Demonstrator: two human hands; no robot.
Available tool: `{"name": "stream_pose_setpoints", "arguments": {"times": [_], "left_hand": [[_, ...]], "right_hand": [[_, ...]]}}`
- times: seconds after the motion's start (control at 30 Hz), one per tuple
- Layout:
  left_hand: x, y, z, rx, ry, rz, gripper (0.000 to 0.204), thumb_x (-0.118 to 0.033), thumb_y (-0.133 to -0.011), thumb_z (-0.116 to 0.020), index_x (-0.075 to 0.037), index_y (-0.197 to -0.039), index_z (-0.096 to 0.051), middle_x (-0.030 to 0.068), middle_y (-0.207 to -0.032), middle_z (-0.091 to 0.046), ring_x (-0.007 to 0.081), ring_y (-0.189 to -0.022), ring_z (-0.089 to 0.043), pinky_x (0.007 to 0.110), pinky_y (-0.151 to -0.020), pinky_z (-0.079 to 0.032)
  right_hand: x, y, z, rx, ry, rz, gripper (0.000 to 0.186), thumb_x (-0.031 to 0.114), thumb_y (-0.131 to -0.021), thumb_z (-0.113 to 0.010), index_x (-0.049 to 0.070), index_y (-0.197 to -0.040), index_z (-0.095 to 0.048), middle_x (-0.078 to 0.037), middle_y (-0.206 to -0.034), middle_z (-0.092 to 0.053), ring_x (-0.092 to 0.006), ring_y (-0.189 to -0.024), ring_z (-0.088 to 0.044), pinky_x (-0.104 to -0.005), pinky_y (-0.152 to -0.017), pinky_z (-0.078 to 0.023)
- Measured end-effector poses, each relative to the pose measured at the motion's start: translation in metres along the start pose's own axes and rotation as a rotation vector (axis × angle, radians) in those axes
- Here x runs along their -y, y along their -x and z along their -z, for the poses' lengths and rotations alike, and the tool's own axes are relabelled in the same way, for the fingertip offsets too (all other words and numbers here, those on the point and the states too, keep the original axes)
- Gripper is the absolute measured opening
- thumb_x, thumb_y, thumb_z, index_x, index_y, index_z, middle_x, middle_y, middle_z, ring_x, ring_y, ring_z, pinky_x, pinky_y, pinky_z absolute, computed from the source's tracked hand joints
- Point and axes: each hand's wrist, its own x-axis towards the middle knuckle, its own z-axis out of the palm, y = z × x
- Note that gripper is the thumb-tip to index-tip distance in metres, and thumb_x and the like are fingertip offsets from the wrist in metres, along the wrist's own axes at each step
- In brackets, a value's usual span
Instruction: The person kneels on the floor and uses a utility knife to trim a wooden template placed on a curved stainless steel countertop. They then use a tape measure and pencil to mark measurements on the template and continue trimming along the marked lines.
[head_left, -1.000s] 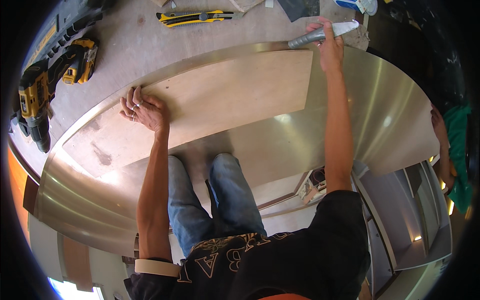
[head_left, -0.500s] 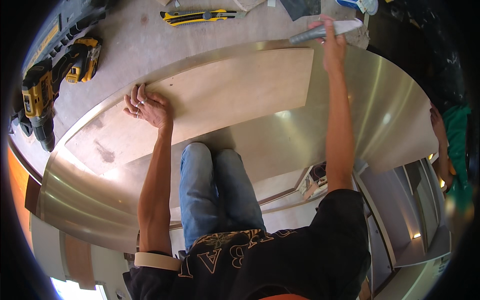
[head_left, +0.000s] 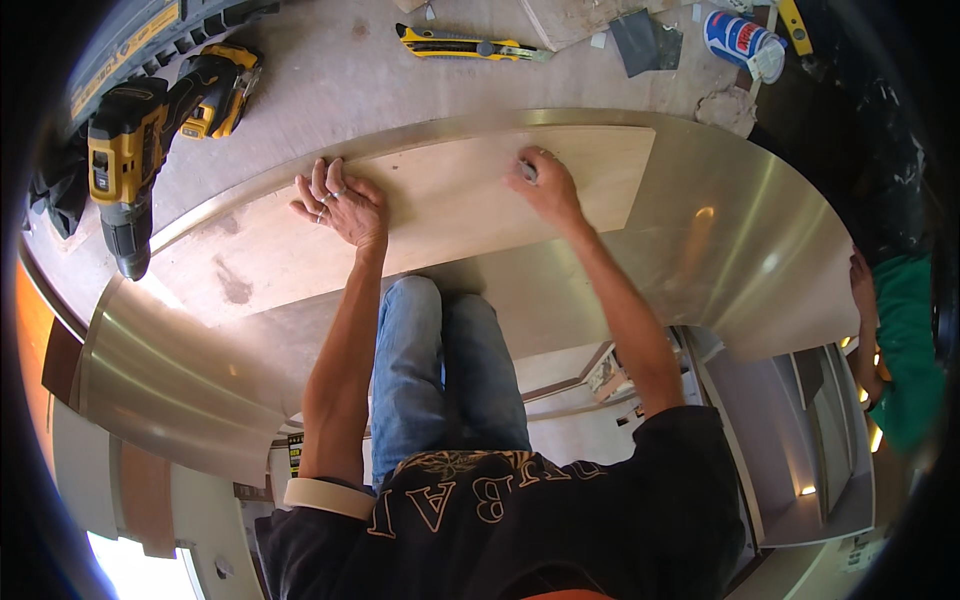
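A long pale plywood strip point(head_left: 450, 200) lies on a large, thin, shiny metal-faced sheet point(head_left: 700, 185), whose ends curve down past the bench edge. My left hand point(head_left: 343, 205) presses on the strip near its far edge, fingers spread, with rings on. My right hand point(head_left: 545, 185) is closed in a fist over the strip, right of my left hand. From the fist pokes the end of a grey, knife-like tool point(head_left: 528, 172); its other end is hidden.
A yellow-and-black snap-off cutter point(head_left: 470, 45) lies beyond the sheet. To the left are a cordless drill point(head_left: 130, 170) and a black tool case point(head_left: 130, 50). A blue-and-white can point(head_left: 740, 42) stands far right. Another person's hand point(head_left: 862, 285) touches the sheet's right edge.
My right hand has come down and left from beyond the sheet's far edge to over the plywood strip, still gripping the grey tool. My left hand stays on the strip; the view has shifted slightly.
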Motion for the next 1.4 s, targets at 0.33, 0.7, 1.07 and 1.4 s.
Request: {"name": "stream_pose_setpoints", "arguments": {"times": [0.33,0.7,1.07,1.4], "left_hand": [[0.001,0.002,0.002,0.084,-0.01,0.041,0.035,-0.018,-0.091,-0.049,-0.02,-0.126,-0.05,0.0045,-0.139,-0.046,0.0356,-0.143,-0.025,0.062,-0.117,-0.004],[0.005,-0.001,0.003,0.04,0.088,0.051,0.041,-0.012,-0.085,-0.056,-0.021,-0.125,-0.051,0.0021,-0.138,-0.048,0.0334,-0.143,-0.028,0.063,-0.118,-0.007],[0.004,0.005,0.005,0.066,0.161,0.137,0.042,-0.013,-0.083,-0.064,-0.022,-0.122,-0.057,-0.0008,-0.137,-0.051,0.0284,-0.143,-0.032,0.058,-0.121,-0.009],[0.006,0.012,0.005,-0.03,0.134,0.135,0.041,-0.019,-0.082,-0.063,-0.02,-0.123,-0.059,0.0017,-0.139,-0.053,0.0312,-0.139,-0.04,0.063,-0.12,-0.013]], "right_hand": [[0.028,0.005,-0.005,0.024,0.226,-0.076,0.032,0.022,-0.08,-0.078,0.005,-0.1,-0.06,-0.014,-0.091,-0.065,-0.0365,-0.087,-0.063,-0.0474,-0.078,-0.047],[0.039,0.008,-0.012,0.104,0.375,-0.12,0.038,0.024,-0.089,-0.072,0.002,-0.115,-0.056,-0.019,-0.104,-0.066,-0.0388,-0.098,-0.063,-0.05,-0.086,-0.047],[0.023,0.006,-0.013,0.15,0.435,-0.018,0.038,0.027,-0.092,-0.068,0.002,-0.116,-0.052,-0.023,-0.112,-0.057,-0.043,-0.107,-0.055,-0.0529,-0.089,-0.043],[0.004,0.011,-0.015,0.16,0.506,0.14,0.038,0.029,-0.095,-0.065,0.003,-0.118,-0.051,-0.022,-0.106,-0.059,-0.0414,-0.101,-0.058,-0.0503,-0.085,-0.045]]}}
